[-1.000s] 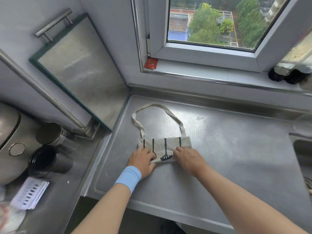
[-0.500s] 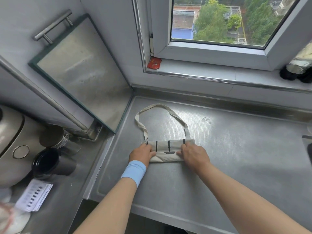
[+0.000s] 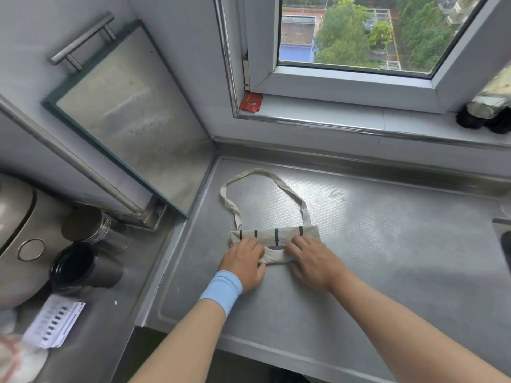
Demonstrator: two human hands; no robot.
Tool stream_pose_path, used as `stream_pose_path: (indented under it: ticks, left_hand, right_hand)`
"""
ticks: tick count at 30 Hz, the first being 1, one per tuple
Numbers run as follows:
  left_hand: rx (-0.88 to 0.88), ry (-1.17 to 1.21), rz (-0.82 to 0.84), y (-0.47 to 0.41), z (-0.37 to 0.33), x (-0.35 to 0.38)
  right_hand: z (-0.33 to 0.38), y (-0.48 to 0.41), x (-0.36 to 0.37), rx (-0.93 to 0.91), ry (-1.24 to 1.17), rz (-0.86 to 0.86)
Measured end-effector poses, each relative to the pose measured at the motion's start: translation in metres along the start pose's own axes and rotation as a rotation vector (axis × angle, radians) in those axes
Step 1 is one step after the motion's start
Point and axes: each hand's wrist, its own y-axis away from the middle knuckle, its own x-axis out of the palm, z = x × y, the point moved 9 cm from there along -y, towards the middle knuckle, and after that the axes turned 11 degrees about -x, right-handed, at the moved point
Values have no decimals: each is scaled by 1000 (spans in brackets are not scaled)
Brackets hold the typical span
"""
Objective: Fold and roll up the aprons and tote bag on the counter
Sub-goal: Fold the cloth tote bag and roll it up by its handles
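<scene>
Centrally, at the lower middle of the frame, the tote bag (image 3: 276, 236) lies on the steel counter (image 3: 392, 261). Its body is reduced to a narrow band, with a roll forming along the near edge. The left hand (image 3: 244, 261), marked by a blue wristband (image 3: 221, 290), and the right hand (image 3: 313, 262) sit at opposite ends of that roll. Fingers lie over its top and thumbs tuck against its near side, so each hand clasps the cloth rather than resting flat. Holding both ends at once appears intended to keep the roll even and square across its width. The strap loop (image 3: 264, 174) extends toward the upper middle of the frame, flat on the counter beyond the band. It lies ahead of the roll, presumably to be wound in or wrapped last. Judged from this layout, the bag is partly rolled and the step in hand is turning the roll forward. No apron shows in view. At the lower left of the frame stand a black cup (image 3: 76, 268) and a printed card (image 3: 54, 323), well apart from the work. A red packet (image 3: 251, 102) rests on the window sill above.
</scene>
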Motion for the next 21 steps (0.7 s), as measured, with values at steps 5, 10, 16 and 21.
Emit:
stream_pose_path:
  ticks: [5, 10, 16, 21]
  left_hand:
    - [45, 23, 50, -2, 20, -4]
    - [-72, 156, -4, -17, 40, -17]
    - [-364, 258, 11, -36, 62, -26]
    - [-461, 317, 55, -51, 69, -17]
  right_hand:
    - [-11, -3, -6, -20, 78, 47]
    - [-21, -17, -12, 42, -9, 78]
    - [-49, -26, -14, 238, -71, 98]
    - [-58, -34, -9, 273, 58, 156]
